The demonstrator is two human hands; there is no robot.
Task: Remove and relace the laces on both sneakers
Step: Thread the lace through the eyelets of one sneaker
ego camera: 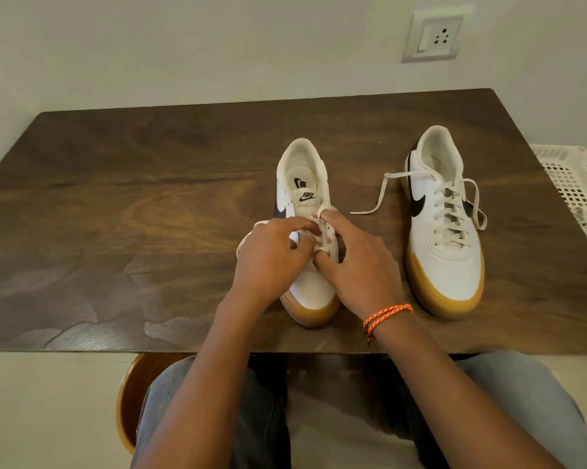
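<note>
Lace (pixel 322 236) is pinched in both grips over the mid-eyelets of the near sneaker (pixel 310 289), left hand (pixel 268 255) and right hand (pixel 360 262) meeting fingertip to fingertip. Shoe's long axis runs toe-to-person, heel twd wall, at bench (pixel 116 214) centre. Second sneaker (pixel 444 258), fully laced w/ ends loose, lies nearer the right hand.

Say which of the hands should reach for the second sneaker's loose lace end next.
Right, probably. The right hand is nearer the right sneaker, whose loose lace end lies on the table between the shoes. The left hand is on the far side of the middle sneaker.
</note>
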